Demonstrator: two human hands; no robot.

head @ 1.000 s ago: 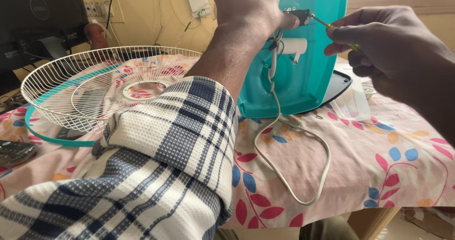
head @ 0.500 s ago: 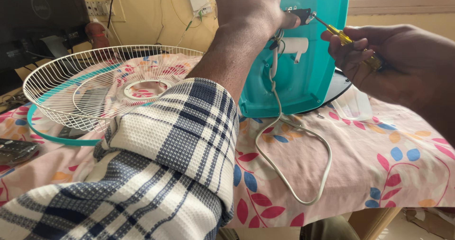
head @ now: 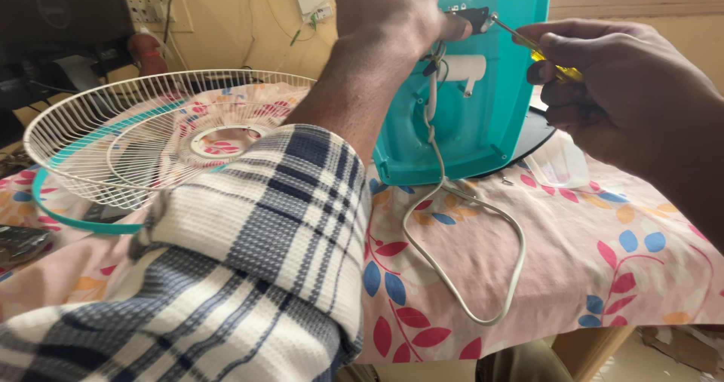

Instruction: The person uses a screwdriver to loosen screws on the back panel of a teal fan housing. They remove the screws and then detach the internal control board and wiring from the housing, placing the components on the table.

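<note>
Presently we note the left hand clamped on a small dark part at 12 o'clock atop the teal fan housing; the right hand pinches a yellow-handled screwdriver, tip at that part. Housing stands upright on the floral cloth; we judge it light, stiff plastic, prob. tippy, best held by the rim. White cord limp. Wire guard at 9 o'clock: light, springy. No containers seen.
</note>
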